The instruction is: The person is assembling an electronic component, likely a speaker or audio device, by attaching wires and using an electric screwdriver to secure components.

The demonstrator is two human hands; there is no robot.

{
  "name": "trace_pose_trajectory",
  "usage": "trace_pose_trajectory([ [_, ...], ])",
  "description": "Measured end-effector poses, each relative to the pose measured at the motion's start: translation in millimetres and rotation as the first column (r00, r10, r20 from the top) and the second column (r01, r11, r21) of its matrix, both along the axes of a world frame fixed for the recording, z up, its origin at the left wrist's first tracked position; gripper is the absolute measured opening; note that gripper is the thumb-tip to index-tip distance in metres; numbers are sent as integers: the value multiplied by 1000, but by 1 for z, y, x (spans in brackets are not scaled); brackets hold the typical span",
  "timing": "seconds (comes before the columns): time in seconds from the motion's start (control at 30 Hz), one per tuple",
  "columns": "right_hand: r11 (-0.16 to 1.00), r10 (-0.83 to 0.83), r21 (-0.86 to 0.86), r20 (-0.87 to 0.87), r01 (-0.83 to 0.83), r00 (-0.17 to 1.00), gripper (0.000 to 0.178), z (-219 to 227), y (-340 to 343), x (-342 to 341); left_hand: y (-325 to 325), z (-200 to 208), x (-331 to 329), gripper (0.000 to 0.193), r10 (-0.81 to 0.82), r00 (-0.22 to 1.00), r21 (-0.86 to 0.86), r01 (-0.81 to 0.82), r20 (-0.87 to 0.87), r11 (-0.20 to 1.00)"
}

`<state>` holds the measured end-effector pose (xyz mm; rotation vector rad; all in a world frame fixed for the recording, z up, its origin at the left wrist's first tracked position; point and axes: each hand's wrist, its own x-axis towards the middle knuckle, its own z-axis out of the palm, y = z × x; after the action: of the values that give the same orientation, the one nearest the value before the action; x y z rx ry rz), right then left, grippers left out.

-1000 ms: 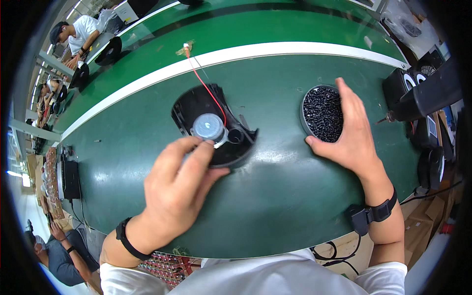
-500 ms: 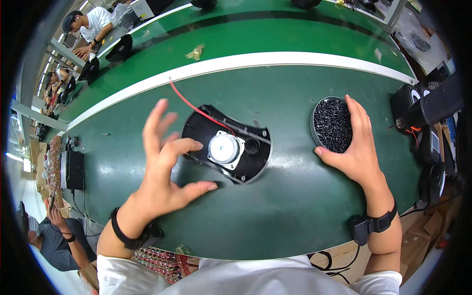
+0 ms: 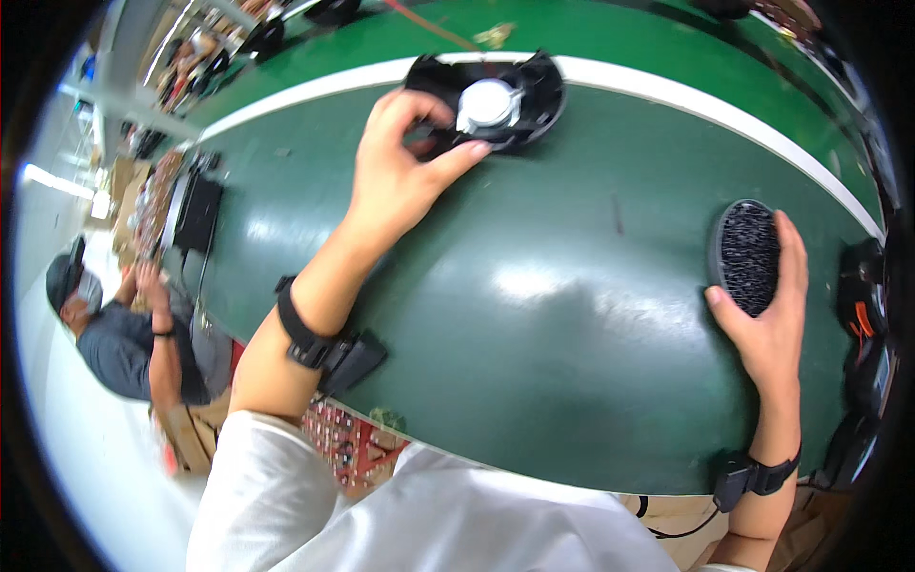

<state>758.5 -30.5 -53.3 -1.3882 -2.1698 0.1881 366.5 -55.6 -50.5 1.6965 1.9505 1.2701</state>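
Note:
Near the white strip at the far side is a black plastic speaker housing (image 3: 543, 100), with a round silver speaker magnet (image 3: 488, 103) in its middle. My left hand (image 3: 405, 157) grips the housing's near left edge, thumb along the near side and fingers curled over the left end, somewhat blurred. From the housing's far side runs a red wire (image 3: 429, 24). On the right, my right hand (image 3: 774, 305) is wrapped round the side of a round tub (image 3: 717, 250) filled with small black screws (image 3: 750, 255); its thumb lies on the near rim.
A white raised strip (image 3: 648, 84) divides the dark green table (image 3: 534, 362) from a brighter green surface (image 3: 610, 33) beyond. At the left stand a black box (image 3: 198, 214) and a seated co-worker (image 3: 133, 334). Black equipment (image 3: 863, 296) lines the right edge.
My left hand has closed on the speaker housing, which now sits farther away, against the white strip. My right hand still holds the tub. The whole view has shifted and tilted.

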Motion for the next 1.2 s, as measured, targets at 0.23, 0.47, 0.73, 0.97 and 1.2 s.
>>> trace_pose_trajectory([
  [0.23, 994, -78, 82, 61, 73, 995, 92, 3, -1, 5, -20, 18, -19, 51, 103, 795, 220, -286, 597, 933],
  [0.47, 684, 601, -245, -344, -687, 722, 70, 50, -98, -88, -39, 82, -22, 21, -274, 251, 368, -523, 928, 769],
  [0.73, 258, 129, -528, -811, -809, 570, 48, 42, -144, -180, -5, 69, 30, 9, -24, 859, 665, -378, 511, 644],
  [0.97, 61, 34, -638, -768, -768, 640, 42, 36, -137, -176, 5, 38, 31, 3, 128, 988, 603, -153, 84, 783],
  [1.2, 879, 344, 374, -68, -296, 936, 66, 39, -39, -25, -9, 2, 4, 67, -25, 999, 256, 14, 39, 967],
])
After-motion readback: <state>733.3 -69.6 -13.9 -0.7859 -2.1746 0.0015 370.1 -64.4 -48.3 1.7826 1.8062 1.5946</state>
